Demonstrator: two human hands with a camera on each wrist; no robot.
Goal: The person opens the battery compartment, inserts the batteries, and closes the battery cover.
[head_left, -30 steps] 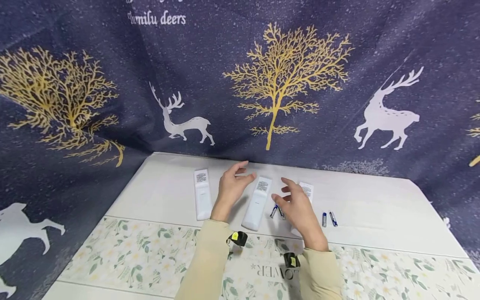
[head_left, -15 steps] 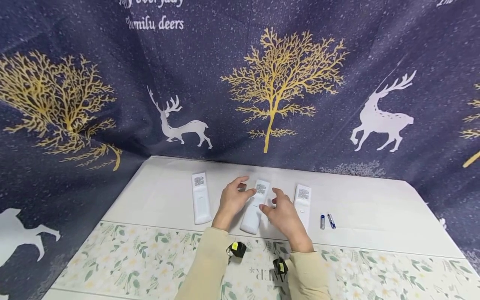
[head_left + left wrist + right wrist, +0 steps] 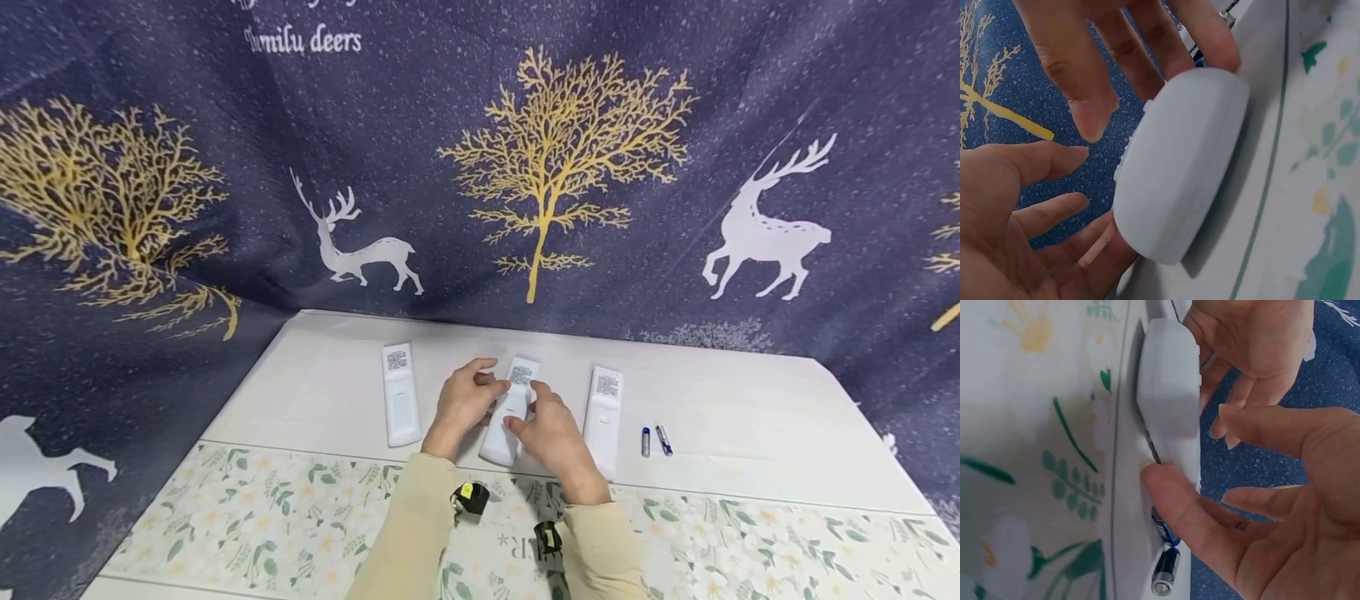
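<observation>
A white remote control [image 3: 498,442] lies in the middle of the table, with a printed label near its far end. My left hand [image 3: 460,408] is at its left side, thumb and fingers spread; in the left wrist view fingertips reach the side of the remote control [image 3: 1179,162]. My right hand [image 3: 555,433] is at its right side, thumb over the near part. In the right wrist view a finger of the right hand [image 3: 1297,512] lies against the edge of the remote control [image 3: 1172,394]. Two batteries [image 3: 1166,572] lie beside it, hidden behind the right hand in the head view.
Another white remote control [image 3: 402,412] lies to the left, and a third remote control [image 3: 602,425] to the right. Further right lie two blue and silver batteries [image 3: 663,440]. A floral strip [image 3: 300,500] crosses the table's front. A dark printed cloth [image 3: 637,275] hangs behind.
My right hand has moved left, from over the batteries and the right remote control to the middle one. The left hand has stayed nearly in place, slightly lower. The right remote control is now uncovered.
</observation>
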